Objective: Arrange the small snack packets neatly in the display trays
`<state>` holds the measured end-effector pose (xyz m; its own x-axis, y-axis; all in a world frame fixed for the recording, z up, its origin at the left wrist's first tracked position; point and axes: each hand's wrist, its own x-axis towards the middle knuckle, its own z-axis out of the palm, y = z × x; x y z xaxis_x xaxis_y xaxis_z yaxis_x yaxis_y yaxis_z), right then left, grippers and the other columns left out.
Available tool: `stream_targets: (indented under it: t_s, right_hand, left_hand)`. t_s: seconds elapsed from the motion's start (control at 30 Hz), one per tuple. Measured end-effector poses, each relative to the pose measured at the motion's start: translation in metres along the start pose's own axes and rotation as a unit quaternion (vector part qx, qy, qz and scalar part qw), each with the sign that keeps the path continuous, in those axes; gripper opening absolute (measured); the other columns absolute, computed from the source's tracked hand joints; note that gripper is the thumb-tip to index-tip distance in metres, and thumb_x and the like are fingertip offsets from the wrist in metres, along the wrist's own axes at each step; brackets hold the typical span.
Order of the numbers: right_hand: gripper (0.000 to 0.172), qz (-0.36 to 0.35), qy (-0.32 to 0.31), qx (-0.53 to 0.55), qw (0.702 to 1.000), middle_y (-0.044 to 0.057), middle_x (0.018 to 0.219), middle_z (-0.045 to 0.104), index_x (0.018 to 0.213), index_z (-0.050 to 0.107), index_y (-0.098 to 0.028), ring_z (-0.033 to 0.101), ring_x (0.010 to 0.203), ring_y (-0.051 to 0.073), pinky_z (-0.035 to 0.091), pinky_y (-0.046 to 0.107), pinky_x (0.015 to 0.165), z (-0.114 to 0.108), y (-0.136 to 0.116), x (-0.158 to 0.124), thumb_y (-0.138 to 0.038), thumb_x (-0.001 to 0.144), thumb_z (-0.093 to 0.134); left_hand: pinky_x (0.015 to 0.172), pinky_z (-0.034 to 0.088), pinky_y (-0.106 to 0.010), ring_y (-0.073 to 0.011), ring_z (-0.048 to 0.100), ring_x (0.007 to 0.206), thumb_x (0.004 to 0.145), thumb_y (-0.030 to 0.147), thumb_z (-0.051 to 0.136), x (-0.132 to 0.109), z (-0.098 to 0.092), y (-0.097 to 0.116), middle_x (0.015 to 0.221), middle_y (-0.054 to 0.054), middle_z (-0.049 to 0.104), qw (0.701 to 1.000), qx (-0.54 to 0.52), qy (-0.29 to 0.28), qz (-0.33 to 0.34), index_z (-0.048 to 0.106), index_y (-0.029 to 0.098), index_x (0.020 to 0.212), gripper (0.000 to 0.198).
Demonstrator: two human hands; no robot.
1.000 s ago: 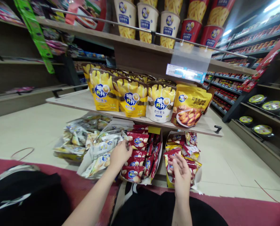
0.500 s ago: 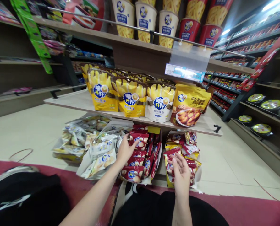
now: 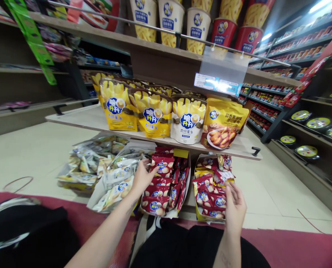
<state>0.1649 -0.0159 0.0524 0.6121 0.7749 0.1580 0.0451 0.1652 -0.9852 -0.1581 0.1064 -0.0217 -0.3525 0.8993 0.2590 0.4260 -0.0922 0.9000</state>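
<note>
My left hand rests at the left side of the middle box, its thumb stretched over the red snack packets there. The other fingers reach along the box's left edge, partly hidden; thumb and fingers are apart. My right hand is at the right edge of the smaller box, fingertips beside a yellow packet. Its fingers are loosely stretched, and I see no packet in its grasp. Red packets fill most of this box. White packets lie in a box left of my left hand.
Above the boxes, a shelf carries yellow pouches, a white pouch and a brown-yellow pouch. Snack cups stand higher up. Another packet-filled box is at left. A black-clothed person's leg is at lower left.
My right hand has moved right, from over the red packets to the smaller box's right edge. The left hand stays at the middle box. The view has shifted slightly.
</note>
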Motion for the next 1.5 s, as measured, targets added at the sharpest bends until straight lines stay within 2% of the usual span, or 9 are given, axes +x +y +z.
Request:
stream_targets:
  t_s: [0.13,0.27,0.4,0.53,0.77,0.93,1.03,1.23,1.5]
  right_hand:
    - [0.054,-0.016,0.015,-0.130,0.991,0.013,0.110,0.071,0.111,0.066,-0.017,0.066,0.100,0.028,0.051,0.037,0.085,-0.028,0.005,0.014,-0.054,0.072,0.071]
    - [0.038,-0.019,-0.059,-0.253,0.965,0.008,0.073,0.073,0.083,0.076,-0.021,0.067,0.073,0.027,0.049,0.036,0.068,-0.022,0.014,0.012,-0.056,0.071,0.070]
    - [0.026,-0.046,-0.165,-0.256,0.951,0.004,0.066,0.072,0.071,0.075,-0.024,0.066,0.066,0.026,0.049,0.036,0.068,-0.002,0.029,0.008,-0.049,0.063,0.077]
    - [0.028,-0.070,-0.141,-0.262,0.952,0.007,0.071,0.074,0.071,0.075,-0.022,0.068,0.072,0.029,0.050,0.040,0.072,-0.003,0.038,0.014,-0.048,0.063,0.076]
    - [0.058,0.011,0.001,-0.101,0.995,0.012,0.092,0.074,0.107,0.071,-0.013,0.065,0.064,0.022,0.049,0.029,0.051,-0.019,0.001,0.003,-0.058,0.069,0.072]
    - [0.045,0.063,-0.307,-0.066,0.947,0.010,0.094,0.073,0.104,0.070,-0.017,0.068,0.074,0.023,0.055,0.031,0.061,-0.023,-0.029,-0.021,-0.045,0.070,0.078]
    - [0.039,0.032,-0.379,-0.083,0.921,0.007,0.093,0.073,0.108,0.067,-0.021,0.069,0.081,0.023,0.056,0.033,0.069,-0.014,-0.036,-0.031,-0.042,0.076,0.074]
    - [0.020,-0.071,-0.295,-0.088,0.949,0.008,0.089,0.074,0.076,0.069,-0.019,0.068,0.088,0.023,0.053,0.034,0.083,0.014,-0.032,-0.039,-0.039,0.075,0.075]
    - [0.022,-0.005,-0.228,-0.001,0.974,0.009,0.092,0.075,0.073,0.075,-0.019,0.068,0.083,0.023,0.056,0.033,0.069,0.021,-0.020,-0.040,-0.038,0.065,0.082]
  left_hand:
    - [0.107,0.039,-0.050,-0.0324,0.049,0.126,0.080,0.044,0.062,-0.030,-0.005,0.036,0.139,-0.019,0.046,0.997,0.052,0.053,-0.001,0.036,0.015,0.133,0.066]
    - [0.109,0.038,-0.051,-0.0304,0.046,0.128,0.089,0.041,0.050,-0.108,0.013,0.074,0.132,-0.015,0.050,0.989,0.023,0.143,0.001,0.040,0.022,0.134,0.049]
    - [0.107,0.038,-0.054,-0.0306,0.042,0.131,0.090,0.032,0.048,-0.186,0.047,0.090,0.135,-0.012,0.049,0.992,-0.003,0.018,0.123,0.046,0.033,0.128,0.039]
    - [0.102,0.042,-0.056,-0.0317,0.046,0.128,0.089,0.026,0.050,-0.223,0.066,0.096,0.135,-0.013,0.049,0.984,-0.011,-0.080,0.159,0.050,0.032,0.126,0.038]
    - [0.106,0.039,-0.052,-0.0285,0.046,0.130,0.092,0.028,0.048,-0.224,0.053,0.113,0.138,-0.014,0.049,0.985,-0.096,-0.105,0.098,0.052,0.024,0.128,0.036]
    - [0.094,0.050,-0.039,-0.0248,0.060,0.114,0.091,0.041,0.052,-0.207,0.037,0.121,0.132,-0.013,0.057,0.961,-0.243,-0.120,-0.045,0.045,0.023,0.136,0.048]
    - [0.091,0.051,-0.036,-0.0250,0.064,0.105,0.089,0.044,0.055,-0.200,0.030,0.124,0.116,-0.010,0.066,0.957,-0.253,-0.119,-0.072,0.061,0.021,0.116,0.036]
    - [0.079,0.053,-0.031,-0.0215,0.066,0.091,0.082,0.047,0.062,-0.195,0.024,0.124,0.099,-0.006,0.068,0.949,-0.298,-0.051,-0.093,0.057,0.021,0.105,0.034]
    - [0.081,0.049,-0.031,-0.0212,0.062,0.089,0.091,0.046,0.051,-0.186,0.015,0.117,0.094,-0.007,0.065,0.973,-0.230,-0.020,-0.022,0.062,0.019,0.096,0.029]
